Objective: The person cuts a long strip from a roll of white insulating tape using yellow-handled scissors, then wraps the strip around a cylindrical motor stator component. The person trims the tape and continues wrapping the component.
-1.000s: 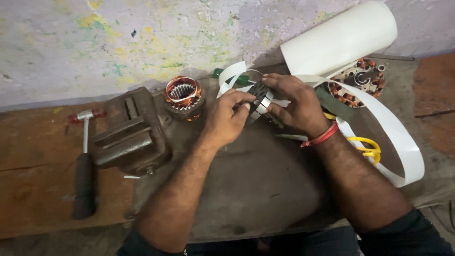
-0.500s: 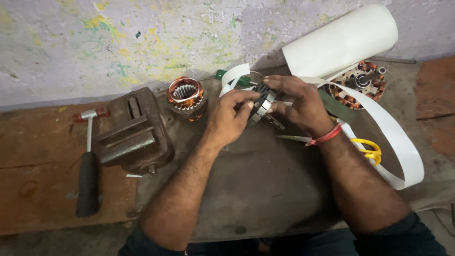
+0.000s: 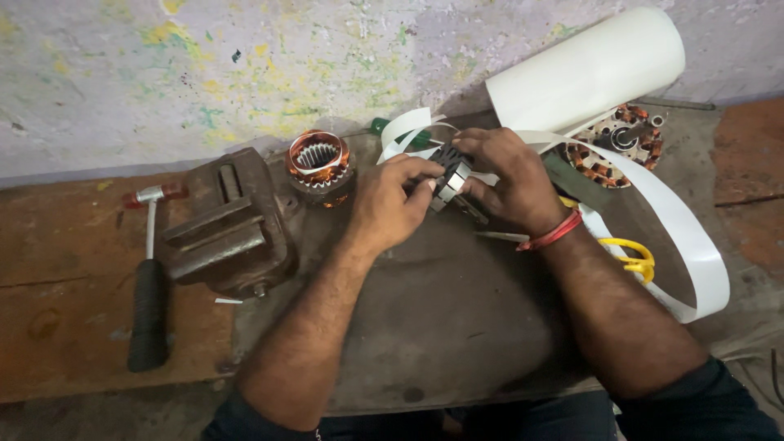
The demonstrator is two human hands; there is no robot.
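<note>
Both my hands hold a small dark slotted motor core [image 3: 451, 169] over the grey metal plate [image 3: 457, 318]. My left hand [image 3: 392, 200] grips its near left side, fingers curled. My right hand [image 3: 506, 175], with a red band at the wrist, covers its right side and top. White insulation paper strips [image 3: 404, 126] curl behind the core. Much of the core is hidden by my fingers.
A copper-wound stator [image 3: 318, 163] stands left of my hands, next to a rusty bench vise [image 3: 229, 224]. A hammer [image 3: 149, 278] lies on the wooden bench at left. A white paper roll [image 3: 584, 73], a flat wound stator [image 3: 616, 147] and yellow-handled scissors [image 3: 629, 255] lie at right.
My hands stay on the core and shift only a little; the core looks turned slightly between my fingers. The view has drifted a bit.
</note>
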